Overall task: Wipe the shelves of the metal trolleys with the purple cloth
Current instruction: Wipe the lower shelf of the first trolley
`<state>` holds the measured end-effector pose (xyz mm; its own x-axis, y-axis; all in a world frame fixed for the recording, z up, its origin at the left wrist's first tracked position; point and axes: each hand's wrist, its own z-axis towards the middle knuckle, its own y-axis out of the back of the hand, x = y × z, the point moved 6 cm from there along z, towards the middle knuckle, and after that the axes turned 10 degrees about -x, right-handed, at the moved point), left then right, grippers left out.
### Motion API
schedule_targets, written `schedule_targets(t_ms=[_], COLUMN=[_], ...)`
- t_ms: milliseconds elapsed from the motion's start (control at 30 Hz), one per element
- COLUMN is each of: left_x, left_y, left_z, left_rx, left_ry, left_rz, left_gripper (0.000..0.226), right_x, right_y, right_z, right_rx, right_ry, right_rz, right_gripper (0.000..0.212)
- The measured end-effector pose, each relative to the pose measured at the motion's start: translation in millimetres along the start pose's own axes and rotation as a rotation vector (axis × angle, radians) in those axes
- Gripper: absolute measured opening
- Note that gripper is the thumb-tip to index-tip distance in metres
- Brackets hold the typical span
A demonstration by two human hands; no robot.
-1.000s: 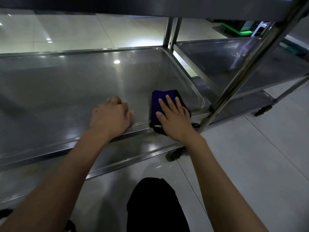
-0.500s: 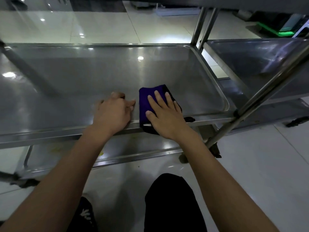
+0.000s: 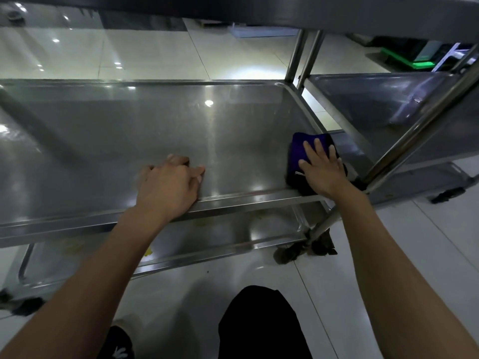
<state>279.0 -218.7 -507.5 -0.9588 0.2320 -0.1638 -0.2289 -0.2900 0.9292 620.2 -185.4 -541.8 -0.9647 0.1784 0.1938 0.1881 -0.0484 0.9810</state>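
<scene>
The right hand (image 3: 322,168) lies flat, fingers spread, pressing the folded purple cloth (image 3: 300,149) into the near right corner of the middle shelf (image 3: 181,130). The left hand (image 3: 168,185) rests on that shelf's front lip with its fingers loosely bent on the steel, holding nothing — a brace, by the look of it.

The cloth is tight against the raised side rim and just beside the slanting corner post (image 3: 420,125). My worry is that a stroke carried further right would knock the knuckles on the rim or post, or push the cloth over the lip so it drops to the floor. The trolley stands on castors (image 3: 305,248); a hard shove could roll it if the bracing hand slackens.

Much is hard to read. The near part of the cloth is dark and lost under the palm. The lower shelf (image 3: 220,229) shows yellowish marks, whether dirt or reflection I cannot tell. The top shelf is cut off above, and the neighbouring trolley (image 3: 375,104) is partly cut off at the right edge.
</scene>
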Motion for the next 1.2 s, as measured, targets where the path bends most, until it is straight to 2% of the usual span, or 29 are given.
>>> schedule_targets(t_ms=[67, 167, 333, 467, 633, 700, 800, 867, 1067, 1200], left_x=[-0.8, -1.4, -2.1, 0.2, 13.2, 24.4, 47.6, 57.4, 54.2, 57.2], left_y=[-0.4, -1.4, -2.3, -2.5, 4.5, 14.3, 30.4, 36.2, 38.9, 37.3], left_z=[5.3, 6.9, 6.1, 4.7, -10.3, -26.0, -52.9, -65.4, -68.1, -75.9], left_rx=[0.031, 0.069, 0.08, 0.075, 0.111, 0.062, 0.003, 0.018, 0.106, 0.122], left_ry=[0.01, 0.038, 0.041, 0.021, 0.023, 0.053, 0.146, 0.182, 0.139, 0.142], left_rz=[0.012, 0.019, -0.005, -0.012, -0.053, -0.026, -0.005, -0.017, -0.031, -0.05], left_gripper=[0.034, 0.038, 0.034, 0.031, 0.031, 0.024, 0.026, 0.031, 0.035, 0.035], right_x=[7.8, 37.4, 121.9, 171.3, 171.1, 170.4, 168.1, 167.3, 171.9, 207.8], right_y=[0.5, -12.6, -27.0, -36.7, -33.7, -33.1, -33.3, -35.6, -34.1, -43.4], right_z=[2.6, 7.1, -10.8, -34.0, -38.2, -37.5, -36.2, -35.2, -40.8, -78.2], right_rx=[-0.017, 0.047, 0.046, 0.068, 0.079, 0.067, 0.065, 0.059, 0.063, 0.071], right_ry=[-0.017, 0.046, 0.202, 0.322, 0.332, 0.333, 0.338, 0.347, 0.342, 0.442], right_rz=[0.054, 0.046, 0.071, 0.103, 0.143, 0.157, 0.181, 0.172, 0.129, 0.147], right_gripper=[0.062, 0.066, 0.071, 0.065, 0.064, 0.064, 0.064, 0.064, 0.062, 0.063])
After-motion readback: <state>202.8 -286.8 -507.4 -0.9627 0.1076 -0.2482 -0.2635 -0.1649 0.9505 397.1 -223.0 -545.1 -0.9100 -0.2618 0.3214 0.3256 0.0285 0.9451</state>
